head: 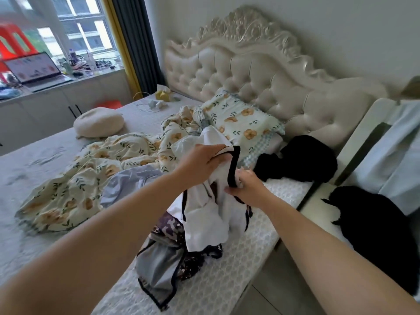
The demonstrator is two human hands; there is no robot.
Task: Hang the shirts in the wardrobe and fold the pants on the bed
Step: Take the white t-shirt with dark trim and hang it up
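Left hand (204, 164) grips upper edge of white shirt (204, 214), fingers curled round soft crumpled cloth. Right hand (247, 187) just beside it, pinching shirt's black ribbed trim. Shirt lifted above clothes pile at near edge of bed (227, 276), hem draping onto pile. Pile: grey garment (159, 264) with dark piping, purple camo-print piece (169, 223). Mattress cover white, quilted in a honeycomb pattern. Rumpled floral quilt (91, 173) to left, black garment (302, 160) bunched near tufted headboard (261, 73). Round cream cushion (98, 123) farther back.
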